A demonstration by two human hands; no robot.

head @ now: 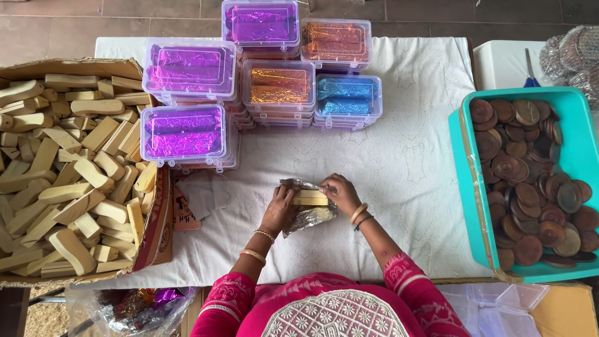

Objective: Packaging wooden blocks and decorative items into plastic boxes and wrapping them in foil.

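Head view: left hand [279,210] and right hand [340,191] both gripped 1 pale wooden block [310,198] on crinkled silver foil [309,216] — tight, even folds would serve best.

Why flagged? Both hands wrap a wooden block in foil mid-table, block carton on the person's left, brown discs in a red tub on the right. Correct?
One error: the tub holding the discs is teal, not red, per the head view. The rest stands.

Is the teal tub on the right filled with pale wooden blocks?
No, the teal tub holds dark round wooden discs; the pale blocks fill the cardboard box on the left.
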